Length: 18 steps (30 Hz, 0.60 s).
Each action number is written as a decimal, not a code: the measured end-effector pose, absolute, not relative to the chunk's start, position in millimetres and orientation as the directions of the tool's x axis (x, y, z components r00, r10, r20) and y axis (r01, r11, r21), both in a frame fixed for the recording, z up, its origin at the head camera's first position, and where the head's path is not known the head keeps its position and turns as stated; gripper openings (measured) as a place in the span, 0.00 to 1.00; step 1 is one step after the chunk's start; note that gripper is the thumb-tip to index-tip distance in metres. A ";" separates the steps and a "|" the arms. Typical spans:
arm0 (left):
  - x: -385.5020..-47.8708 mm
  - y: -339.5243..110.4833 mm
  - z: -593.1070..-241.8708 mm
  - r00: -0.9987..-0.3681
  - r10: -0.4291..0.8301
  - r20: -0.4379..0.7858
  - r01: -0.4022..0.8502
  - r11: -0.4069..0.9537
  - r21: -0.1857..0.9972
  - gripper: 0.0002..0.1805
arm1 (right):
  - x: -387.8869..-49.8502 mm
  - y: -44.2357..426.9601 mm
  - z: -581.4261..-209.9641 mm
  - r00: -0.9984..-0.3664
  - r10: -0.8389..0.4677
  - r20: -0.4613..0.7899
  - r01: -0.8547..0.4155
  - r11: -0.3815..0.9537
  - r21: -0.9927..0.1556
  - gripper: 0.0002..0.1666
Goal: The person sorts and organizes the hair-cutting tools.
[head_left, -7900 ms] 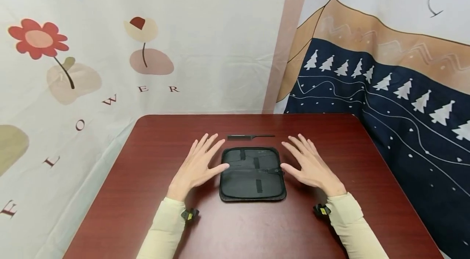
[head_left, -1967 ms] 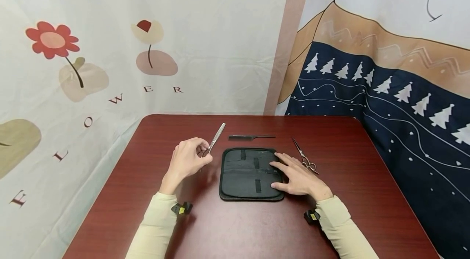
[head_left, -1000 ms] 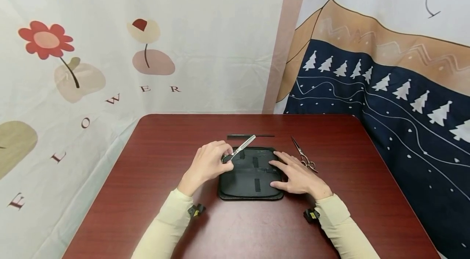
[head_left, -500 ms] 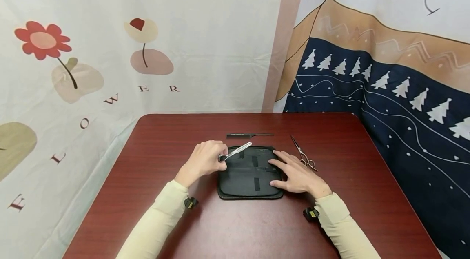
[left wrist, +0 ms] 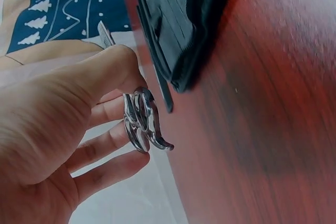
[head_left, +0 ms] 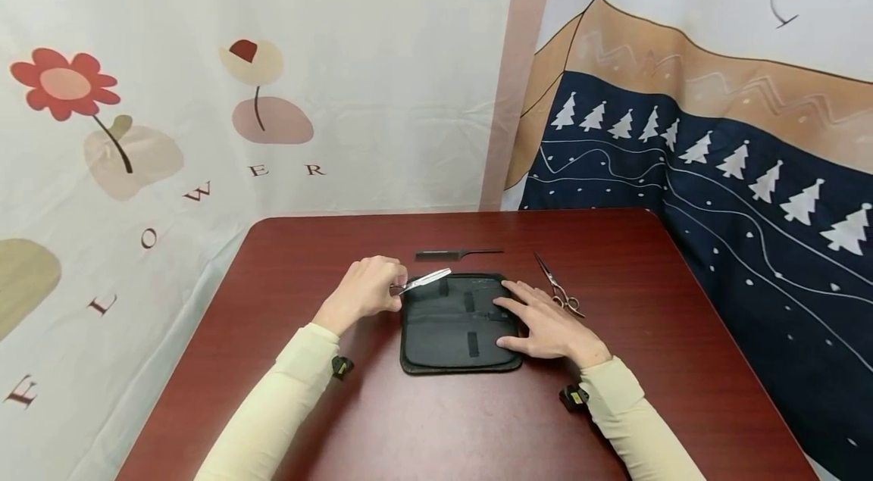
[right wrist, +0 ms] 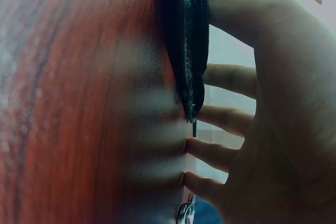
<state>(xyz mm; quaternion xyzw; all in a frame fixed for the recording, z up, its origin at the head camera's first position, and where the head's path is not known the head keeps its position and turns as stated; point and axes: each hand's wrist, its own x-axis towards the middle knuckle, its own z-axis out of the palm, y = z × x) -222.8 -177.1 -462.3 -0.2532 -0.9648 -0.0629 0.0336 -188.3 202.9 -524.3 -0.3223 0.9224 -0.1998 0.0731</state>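
Note:
My left hand [head_left: 361, 288] pinches a pair of silver thinning scissors [head_left: 426, 280] by the finger rings, blades pointing right over the upper left corner of a black zip case [head_left: 436, 341]. Seen from the left wrist, the finger rings [left wrist: 142, 114] sit at the fingertips and most of the blades are hidden behind the thumb. With fingers spread and fairly straight, my right hand [head_left: 549, 326] rests on the case's right edge. The right wrist view has the fingers along the case's zipped side [right wrist: 197, 40]. Elastic loops [head_left: 473, 345] show on the case's dark surface.
Beyond the case lies a black rat-tail comb [head_left: 439, 255]. A second pair of scissors [head_left: 555, 288] is on the red-brown table [head_left: 450, 428], just past my right hand. Printed curtains [head_left: 382, 72] hang behind the table.
Both pairs of scissors have come into view since the oldest frame. My left hand carried the thinning scissors right to the case, then slightly back left, lowering the blades. My right hand stays put.

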 end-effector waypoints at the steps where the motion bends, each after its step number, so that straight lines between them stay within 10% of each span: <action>1: -224.0 -178.9 -462.7 -0.870 0.484 0.091 0.492 0.865 0.101 0.14 | -188.5 202.5 -524.5 -0.783 -0.622 -0.011 -0.562 0.715 -0.416 0.44; 18: -231.9 -200.1 -471.0 -0.883 0.469 0.004 0.467 0.878 0.104 0.13 | -189.1 202.9 -526.7 -0.782 -0.624 0.002 -0.568 0.710 -0.416 0.44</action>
